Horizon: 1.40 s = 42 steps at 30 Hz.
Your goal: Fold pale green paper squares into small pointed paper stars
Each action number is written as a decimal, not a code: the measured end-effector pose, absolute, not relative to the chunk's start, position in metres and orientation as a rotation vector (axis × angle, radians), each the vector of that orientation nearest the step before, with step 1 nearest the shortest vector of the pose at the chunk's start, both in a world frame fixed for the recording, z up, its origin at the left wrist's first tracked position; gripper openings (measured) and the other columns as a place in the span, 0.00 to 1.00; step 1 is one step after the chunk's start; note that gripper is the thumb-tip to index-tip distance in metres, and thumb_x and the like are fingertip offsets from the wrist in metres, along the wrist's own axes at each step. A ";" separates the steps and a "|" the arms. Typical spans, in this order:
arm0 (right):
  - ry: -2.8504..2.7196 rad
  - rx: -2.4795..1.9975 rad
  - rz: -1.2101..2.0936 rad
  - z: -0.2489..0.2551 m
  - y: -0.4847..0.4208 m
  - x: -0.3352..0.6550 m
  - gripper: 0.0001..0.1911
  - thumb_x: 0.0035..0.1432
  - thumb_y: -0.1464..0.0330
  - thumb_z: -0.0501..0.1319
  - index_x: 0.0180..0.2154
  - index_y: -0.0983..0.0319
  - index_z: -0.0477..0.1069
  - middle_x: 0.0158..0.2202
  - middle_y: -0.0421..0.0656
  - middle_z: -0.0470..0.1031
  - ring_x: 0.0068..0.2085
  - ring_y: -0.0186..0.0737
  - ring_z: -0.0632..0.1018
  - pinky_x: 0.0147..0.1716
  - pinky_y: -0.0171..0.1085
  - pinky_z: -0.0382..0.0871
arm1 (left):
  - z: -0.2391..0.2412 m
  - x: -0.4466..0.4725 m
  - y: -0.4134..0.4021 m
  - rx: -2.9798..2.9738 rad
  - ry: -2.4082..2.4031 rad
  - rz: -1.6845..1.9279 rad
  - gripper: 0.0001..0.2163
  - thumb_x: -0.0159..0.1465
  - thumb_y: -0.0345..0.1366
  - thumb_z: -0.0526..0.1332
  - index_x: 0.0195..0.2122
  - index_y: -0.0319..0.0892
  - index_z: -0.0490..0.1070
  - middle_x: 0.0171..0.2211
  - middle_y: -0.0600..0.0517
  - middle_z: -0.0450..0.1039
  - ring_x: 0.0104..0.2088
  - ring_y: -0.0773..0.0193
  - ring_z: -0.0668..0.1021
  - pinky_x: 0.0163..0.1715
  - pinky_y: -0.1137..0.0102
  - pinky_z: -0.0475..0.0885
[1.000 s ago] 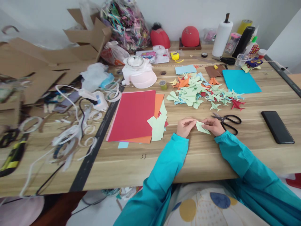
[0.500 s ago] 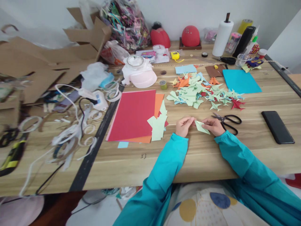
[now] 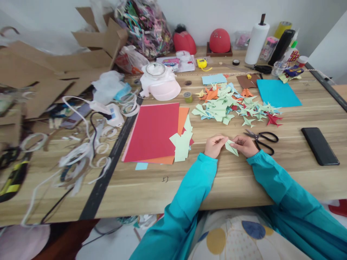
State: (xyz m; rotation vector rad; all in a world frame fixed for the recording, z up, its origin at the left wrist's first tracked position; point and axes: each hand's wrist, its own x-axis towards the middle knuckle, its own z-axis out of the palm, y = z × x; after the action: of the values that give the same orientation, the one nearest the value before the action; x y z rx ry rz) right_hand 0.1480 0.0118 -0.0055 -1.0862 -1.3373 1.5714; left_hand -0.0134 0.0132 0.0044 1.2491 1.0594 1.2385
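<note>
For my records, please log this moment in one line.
left hand: touching folded green paper | right hand: pinching same paper | scissors: beside right hand | phone: farther right

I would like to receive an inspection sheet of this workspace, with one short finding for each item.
Surface: wooden table, crossed by a dark strip at left.
Work things: folded green paper between the hands; paper shapes piled beyond; scissors near the right hand; red sheet at left.
Clutter: cardboard and plastic bag at left.
Hands: right hand holds the green paper; left hand is at its upper edge, grip unclear.
Cables: white cable and black cable at left; near the hands, nothing seen.
Surroundings: wall behind; other people, nothing seen.
</note>
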 end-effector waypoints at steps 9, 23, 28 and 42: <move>-1.422 -1.075 1.515 -0.005 0.011 0.148 0.15 0.44 0.59 0.67 0.23 0.63 0.67 0.18 0.38 0.71 0.19 0.31 0.69 0.17 0.31 0.61 | 0.005 -0.013 0.011 1.165 1.090 1.169 0.15 0.55 0.45 0.60 0.23 0.37 0.74 0.21 0.52 0.71 0.25 0.68 0.71 0.27 0.73 0.66; -1.462 -1.075 1.471 -0.008 0.011 0.149 0.16 0.46 0.57 0.65 0.25 0.63 0.67 0.18 0.37 0.68 0.19 0.29 0.67 0.17 0.31 0.59 | -0.007 -0.008 0.011 1.294 1.096 1.179 0.12 0.47 0.42 0.67 0.27 0.37 0.76 0.21 0.53 0.70 0.22 0.70 0.67 0.23 0.74 0.62; -1.431 -1.118 1.511 -0.004 0.009 0.147 0.17 0.43 0.57 0.67 0.23 0.63 0.66 0.17 0.37 0.69 0.17 0.30 0.67 0.15 0.31 0.60 | 0.000 -0.009 0.010 1.190 1.076 1.176 0.14 0.51 0.45 0.63 0.21 0.36 0.73 0.18 0.55 0.66 0.22 0.71 0.66 0.23 0.74 0.62; -1.548 -1.066 1.512 0.003 0.009 0.148 0.18 0.46 0.55 0.64 0.20 0.63 0.66 0.14 0.36 0.65 0.16 0.29 0.64 0.16 0.31 0.57 | 0.005 -0.007 0.008 1.134 1.076 1.147 0.16 0.51 0.46 0.63 0.20 0.35 0.72 0.17 0.54 0.67 0.22 0.70 0.67 0.23 0.74 0.63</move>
State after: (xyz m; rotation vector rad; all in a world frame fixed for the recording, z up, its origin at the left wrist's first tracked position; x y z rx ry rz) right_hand 0.1485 0.0090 0.0026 -1.0665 -1.5475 1.5125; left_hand -0.0074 0.0083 0.0052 1.1343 1.0756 1.1467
